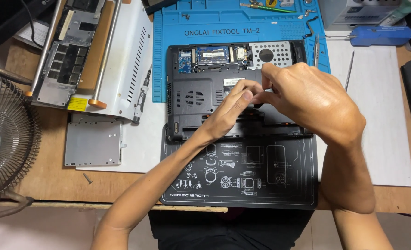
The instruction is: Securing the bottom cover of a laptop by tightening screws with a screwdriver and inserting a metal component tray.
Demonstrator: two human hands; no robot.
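Hands [279,99] pinch together, grip contents hidden, over laptop [200,92] on black mat [242,178], wooden desk [48,178].

The opened black plastic laptop base [200,97] lies half on the blue silicone repair mat [168,46] behind and half on the black printed work mat [242,176] in front. Left of it a slim grey screwdriver [142,95] lies, then a flat silver metal plate [93,143], with a round wire fan guard [4,139] at the worktop's [52,185] left edge.

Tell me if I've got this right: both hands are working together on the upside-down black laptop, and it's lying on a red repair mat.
Not quite. In the head view both hands, left and right, meet over the laptop, but the repair mat under it is blue, not red.
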